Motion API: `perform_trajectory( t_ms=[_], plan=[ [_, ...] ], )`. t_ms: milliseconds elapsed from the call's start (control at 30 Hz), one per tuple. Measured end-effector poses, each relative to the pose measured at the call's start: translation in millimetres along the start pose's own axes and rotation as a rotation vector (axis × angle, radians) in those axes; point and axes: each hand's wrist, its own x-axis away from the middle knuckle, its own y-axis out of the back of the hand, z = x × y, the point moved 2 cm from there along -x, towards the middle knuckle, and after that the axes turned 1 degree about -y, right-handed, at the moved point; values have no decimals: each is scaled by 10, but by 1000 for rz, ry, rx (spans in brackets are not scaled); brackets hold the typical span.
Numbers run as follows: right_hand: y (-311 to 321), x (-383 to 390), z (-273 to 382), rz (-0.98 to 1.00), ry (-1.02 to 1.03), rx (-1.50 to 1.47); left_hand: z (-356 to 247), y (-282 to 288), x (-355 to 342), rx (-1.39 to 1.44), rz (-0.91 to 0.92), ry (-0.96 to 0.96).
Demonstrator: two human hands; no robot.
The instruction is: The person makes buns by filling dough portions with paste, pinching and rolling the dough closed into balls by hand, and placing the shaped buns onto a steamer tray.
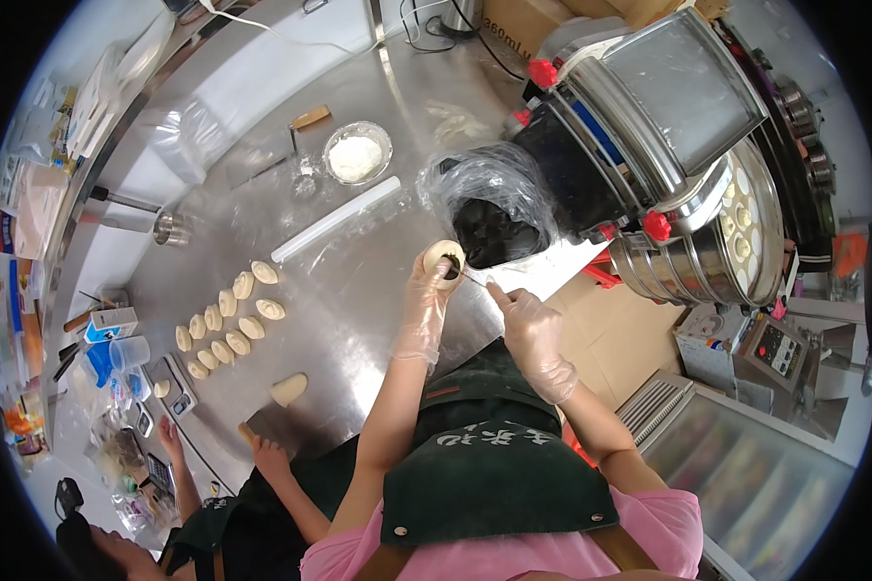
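My left hand [424, 305], in a clear plastic glove, cups a round piece of pale dough [459, 254] with dark filling in its hollow. In my gloved right hand [535, 339] is a thin filling spatula [474, 282]. Its slim end reaches into the dough's opening, and its tip is hidden there. Just beyond my hands lies a black mass of filling [494, 230], inside a clear plastic bag [513, 174] whose edges are folded back.
Dough pieces [228, 303] lie in two rows on the steel table [349, 247], near a white rolling stick [334, 220] and a flour bowl [357, 153]. Machine [591, 145] and steamers [693, 261] stand at right. A co-worker's hand [269, 457] works at lower left near a dough lump [289, 389].
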Motion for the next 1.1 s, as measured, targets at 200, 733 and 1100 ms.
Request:
perform_trajectory(
  t_ms=[200,733,1100],
  plan=[
    [-7,25,-112,27,-57,-286,-19,17,-44,100,17,16],
    [-520,-124,-741,55,-268,-80,-23,412,-52,2,-21,9],
    [-806,-330,-711,-87,109,400,-120,446,89,84,-13,29]
  ],
)
